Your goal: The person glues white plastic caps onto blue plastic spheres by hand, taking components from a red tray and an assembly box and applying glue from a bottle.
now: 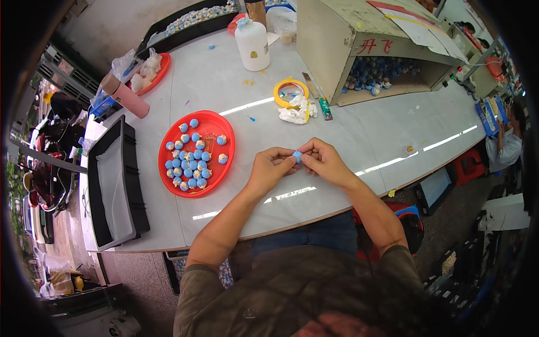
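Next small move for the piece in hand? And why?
I'd probably turn the blue piece slightly: the left hand and right hand both pinch it, covering part of its surface, well apart from the similar pieces in the red tray.

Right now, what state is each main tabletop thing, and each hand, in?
Left hand: pinching a blue ball
Right hand: pinching the same ball
Red tray: partly filled with similar balls
Black tray: pale lining showing
Pink bottle: capped
White bottle: upright
Yellow tape roll: lying flat
White wrap: crumpled
Grey box: front open, blue pieces inside
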Demonstrator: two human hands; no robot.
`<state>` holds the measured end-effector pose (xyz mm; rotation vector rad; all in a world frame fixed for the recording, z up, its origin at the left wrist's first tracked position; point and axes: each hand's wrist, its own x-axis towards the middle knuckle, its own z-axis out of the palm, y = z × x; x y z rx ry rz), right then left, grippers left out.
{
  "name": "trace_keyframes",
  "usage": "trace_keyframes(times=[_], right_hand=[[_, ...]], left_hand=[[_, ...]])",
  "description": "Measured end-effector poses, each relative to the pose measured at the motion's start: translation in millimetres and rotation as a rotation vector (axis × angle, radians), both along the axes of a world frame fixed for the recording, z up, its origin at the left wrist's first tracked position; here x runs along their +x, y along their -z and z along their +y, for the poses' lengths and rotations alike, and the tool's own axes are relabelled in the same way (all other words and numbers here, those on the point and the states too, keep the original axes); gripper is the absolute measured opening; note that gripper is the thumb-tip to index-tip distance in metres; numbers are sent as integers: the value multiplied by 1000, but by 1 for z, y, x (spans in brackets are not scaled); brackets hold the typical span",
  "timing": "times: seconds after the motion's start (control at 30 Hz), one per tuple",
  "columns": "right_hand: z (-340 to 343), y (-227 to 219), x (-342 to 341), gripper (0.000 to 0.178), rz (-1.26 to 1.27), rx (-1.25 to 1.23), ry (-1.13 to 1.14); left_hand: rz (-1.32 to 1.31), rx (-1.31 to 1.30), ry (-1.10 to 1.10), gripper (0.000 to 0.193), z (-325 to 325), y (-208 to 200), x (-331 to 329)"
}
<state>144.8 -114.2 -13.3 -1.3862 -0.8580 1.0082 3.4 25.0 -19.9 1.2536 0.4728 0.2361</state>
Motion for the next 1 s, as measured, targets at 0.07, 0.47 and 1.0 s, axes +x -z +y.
trace_keyframes(times=[0.07, 0.47, 1.0], right_hand=[[0, 1, 1, 16, 5, -16, -7], [-1, 10, 1, 8, -32, 32, -55], [-3, 17, -8, 8, -217, 59, 16]], left_hand=[[-2, -13, 7, 25, 1, -1, -1], [-37, 10, 23, 21, -1, 14, 1], [-58, 241, -25, 19, -10, 18, -1]])
